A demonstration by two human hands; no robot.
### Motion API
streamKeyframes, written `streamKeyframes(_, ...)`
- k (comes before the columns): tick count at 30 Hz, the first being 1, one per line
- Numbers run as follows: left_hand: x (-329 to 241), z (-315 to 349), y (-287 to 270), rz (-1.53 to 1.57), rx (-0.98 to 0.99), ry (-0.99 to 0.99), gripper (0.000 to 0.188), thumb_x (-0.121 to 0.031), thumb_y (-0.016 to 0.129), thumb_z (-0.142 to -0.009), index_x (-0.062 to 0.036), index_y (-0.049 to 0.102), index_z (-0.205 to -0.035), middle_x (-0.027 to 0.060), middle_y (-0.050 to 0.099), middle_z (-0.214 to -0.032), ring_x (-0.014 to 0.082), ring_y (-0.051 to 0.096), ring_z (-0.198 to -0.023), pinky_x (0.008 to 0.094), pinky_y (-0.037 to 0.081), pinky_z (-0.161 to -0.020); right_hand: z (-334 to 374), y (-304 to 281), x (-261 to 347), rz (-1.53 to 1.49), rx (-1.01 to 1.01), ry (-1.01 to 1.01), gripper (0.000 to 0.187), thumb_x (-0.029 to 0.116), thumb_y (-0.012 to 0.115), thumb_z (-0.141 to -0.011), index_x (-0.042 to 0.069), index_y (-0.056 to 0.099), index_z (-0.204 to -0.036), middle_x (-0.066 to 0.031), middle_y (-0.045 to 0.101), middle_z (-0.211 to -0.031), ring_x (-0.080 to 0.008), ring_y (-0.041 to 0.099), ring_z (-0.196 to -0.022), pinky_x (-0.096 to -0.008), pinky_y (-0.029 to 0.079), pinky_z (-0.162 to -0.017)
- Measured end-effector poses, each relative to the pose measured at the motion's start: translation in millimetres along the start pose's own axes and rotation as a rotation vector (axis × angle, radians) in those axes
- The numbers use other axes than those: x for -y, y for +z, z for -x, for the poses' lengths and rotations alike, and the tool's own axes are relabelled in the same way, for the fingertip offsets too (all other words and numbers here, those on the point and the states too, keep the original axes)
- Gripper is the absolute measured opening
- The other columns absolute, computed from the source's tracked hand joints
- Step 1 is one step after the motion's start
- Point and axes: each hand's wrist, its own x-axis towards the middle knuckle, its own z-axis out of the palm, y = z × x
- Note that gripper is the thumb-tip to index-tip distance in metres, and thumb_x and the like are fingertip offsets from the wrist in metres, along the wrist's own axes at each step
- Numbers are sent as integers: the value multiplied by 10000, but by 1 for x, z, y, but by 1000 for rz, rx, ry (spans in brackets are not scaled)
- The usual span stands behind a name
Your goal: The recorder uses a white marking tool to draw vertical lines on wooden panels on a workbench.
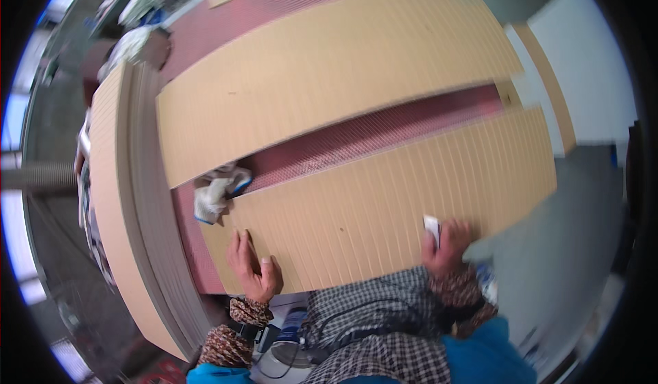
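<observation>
A tan grooved panel (384,206) lies across the work surface right in front of me. On its near left part rests my left hand (255,267), fingers stretched out and holding nothing. My right hand (447,245), toward the panel's right end, is closed around a small flat white piece (432,228); its exact kind does not show. Beyond a gap lies a second tan grooved panel (336,69). White work gloves (218,192) with blue cuffs sit at the left end of the gap, touching the near panel's corner.
Red meshed covering (384,134) shows between the panels. A stack of long boards (140,178) stands at the left edge. White panels (582,62) are at the far right, beside a grey floor (576,226). A ribbed hose (41,176) runs at the far left.
</observation>
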Motion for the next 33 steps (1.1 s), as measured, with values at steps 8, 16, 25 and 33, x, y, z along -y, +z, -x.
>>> streamKeyframes(8,17,10,-2,163,15,65,496,-193,423,-932,52,361,-1360,232,354,-1387,335,324,-1321,410,248,-1100,28,9,15,-102,-148,94,198,247,607,-799,76,583,-897,-90,553,-756,-270,547,-708,-388,390,-636)
streamKeyframes(16,51,2,6,108,-72,183,465,-220,510,-910,35,457,-1296,218,487,-1291,312,464,-1209,377,346,-1025,35,28,14,-106,-174,71,249,297,554,-841,79,600,-953,-90,609,-798,-294,584,-716,-419,429,-660)
streamKeyframes(25,67,-15,14,16,-183,201,428,-295,534,-875,-14,574,-1194,209,587,-1178,342,535,-1121,384,395,-971,24,26,25,-116,-181,45,375,304,584,-802,86,600,-1107,-168,639,-977,-323,607,-937,-445,453,-850)
streamKeyframes(33,99,-24,29,142,-314,221,430,-338,578,-826,-37,618,-1130,208,629,-1082,348,593,-1011,396,448,-900,25,32,36,-86,-198,115,315,284,551,-834,88,623,-1069,-175,638,-942,-367,607,-892,-459,471,-789)
